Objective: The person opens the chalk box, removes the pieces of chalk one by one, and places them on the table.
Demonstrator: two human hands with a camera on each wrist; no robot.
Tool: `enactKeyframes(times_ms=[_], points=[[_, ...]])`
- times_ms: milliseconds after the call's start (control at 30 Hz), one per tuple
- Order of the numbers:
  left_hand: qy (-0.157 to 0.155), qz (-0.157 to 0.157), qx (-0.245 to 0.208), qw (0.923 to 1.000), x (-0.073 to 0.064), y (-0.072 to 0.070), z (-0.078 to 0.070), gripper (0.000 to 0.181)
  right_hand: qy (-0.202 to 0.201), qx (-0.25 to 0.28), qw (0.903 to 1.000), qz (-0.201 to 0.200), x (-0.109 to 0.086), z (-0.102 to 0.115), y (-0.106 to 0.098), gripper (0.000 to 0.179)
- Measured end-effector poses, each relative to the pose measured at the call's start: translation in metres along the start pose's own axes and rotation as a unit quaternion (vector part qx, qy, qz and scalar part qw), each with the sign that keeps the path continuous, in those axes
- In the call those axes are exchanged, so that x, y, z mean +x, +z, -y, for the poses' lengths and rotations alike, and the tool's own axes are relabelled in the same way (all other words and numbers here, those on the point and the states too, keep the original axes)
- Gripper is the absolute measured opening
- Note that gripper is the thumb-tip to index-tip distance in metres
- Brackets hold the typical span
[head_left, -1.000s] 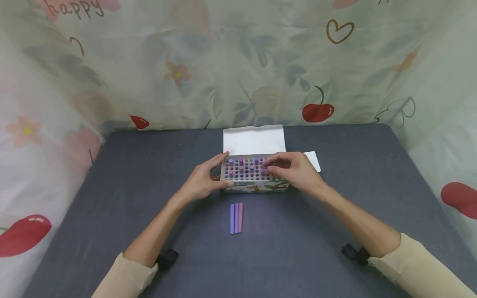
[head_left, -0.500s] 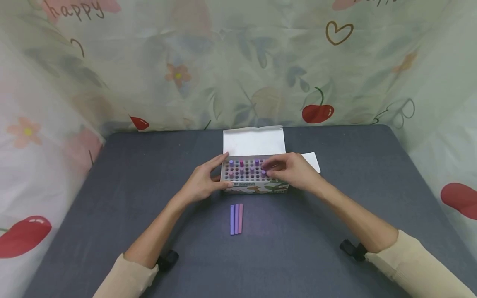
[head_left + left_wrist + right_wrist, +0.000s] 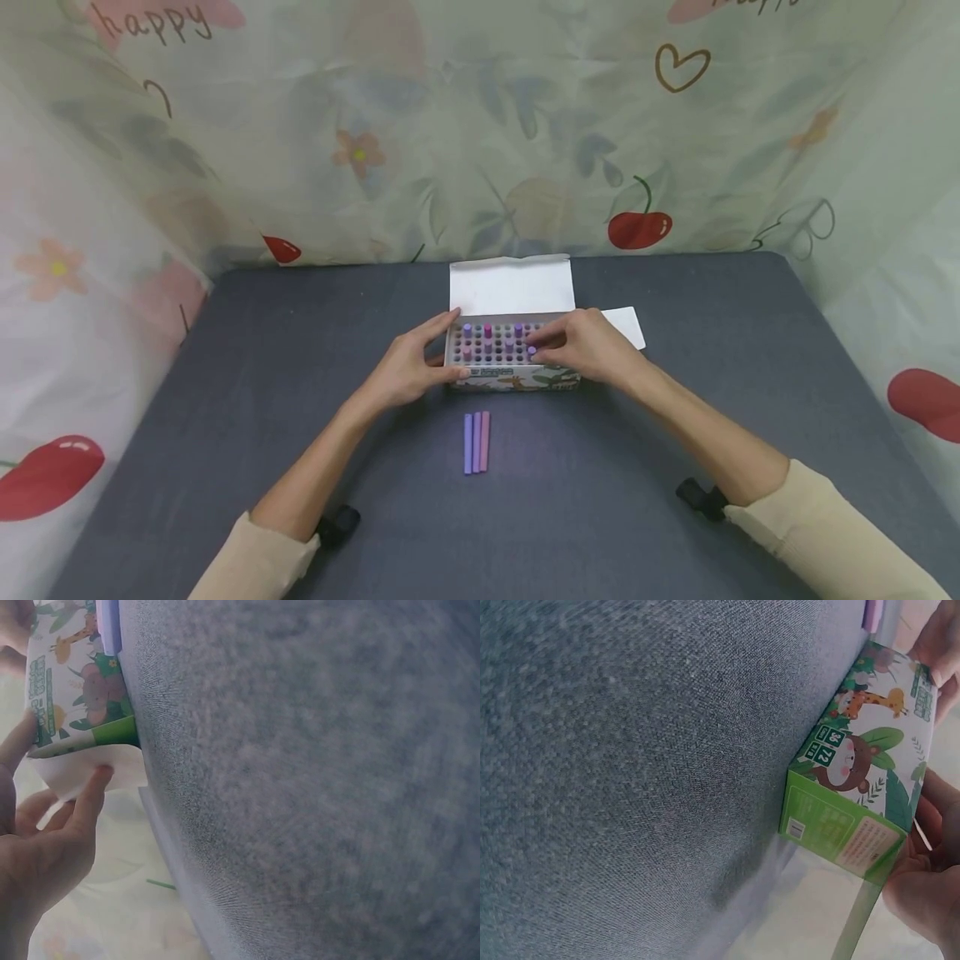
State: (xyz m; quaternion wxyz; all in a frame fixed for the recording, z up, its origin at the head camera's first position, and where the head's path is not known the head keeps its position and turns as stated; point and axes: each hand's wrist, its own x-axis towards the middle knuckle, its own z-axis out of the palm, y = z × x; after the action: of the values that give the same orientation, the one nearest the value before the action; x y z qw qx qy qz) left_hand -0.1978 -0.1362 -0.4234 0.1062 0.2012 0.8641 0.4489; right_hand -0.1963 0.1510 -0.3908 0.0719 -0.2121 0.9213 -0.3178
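An open chalk box (image 3: 513, 379) with animal prints has a perforated tray, where several purple and pink chalk sticks stand upright in the holes. My left hand (image 3: 408, 362) grips the box's left end, thumb at the front edge and fingers round the far side. Over the right part of the tray, my right hand (image 3: 588, 346) has thumb and forefinger at a purple chalk stick (image 3: 532, 351), pinching it. The right wrist view shows the box's green end (image 3: 840, 825) near the right hand's curled fingers. In front of the box three chalk sticks (image 3: 476, 442) lie side by side.
The white lid (image 3: 512, 285) stands raised behind the box, and a white side flap (image 3: 625, 327) sticks out at its right. Everything rests on a dark grey table (image 3: 337, 300), with a printed curtain (image 3: 450, 125) around its back and sides.
My right hand has shifted slightly left and towards me, its thumb and forefinger now at the front purple chalk stick. The left hand keeps its grip on the box.
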Motion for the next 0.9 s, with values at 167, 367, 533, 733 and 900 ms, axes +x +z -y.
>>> enactKeyframes(times_ms=[167,367,533,733,900], points=[[-0.002,-0.001,0.005,1.0,-0.0003,-0.0007,-0.0017,0.09,-0.002,-0.021,0.9998,0.0,0.001,0.0008,0.0,0.026],[-0.006,0.0,0.003,1.0,-0.0002,-0.0002,-0.0017,0.089,-0.01,-0.035,0.9993,-0.005,0.0003,0.0015,0.0024,0.022],[-0.007,0.001,0.003,1.0,-0.0003,0.0,-0.0005,0.09,-0.022,-0.052,0.998,-0.027,-0.001,0.0005,0.0057,0.019],[-0.003,0.003,0.002,1.0,0.0001,-0.0003,-0.0003,0.09,-0.035,-0.057,0.9965,-0.05,-0.0014,-0.0006,0.0076,0.017],[-0.004,0.002,0.001,1.0,0.0003,-0.0009,0.0,0.089,-0.031,-0.05,0.9968,-0.054,-0.0007,-0.0008,0.0092,0.013]])
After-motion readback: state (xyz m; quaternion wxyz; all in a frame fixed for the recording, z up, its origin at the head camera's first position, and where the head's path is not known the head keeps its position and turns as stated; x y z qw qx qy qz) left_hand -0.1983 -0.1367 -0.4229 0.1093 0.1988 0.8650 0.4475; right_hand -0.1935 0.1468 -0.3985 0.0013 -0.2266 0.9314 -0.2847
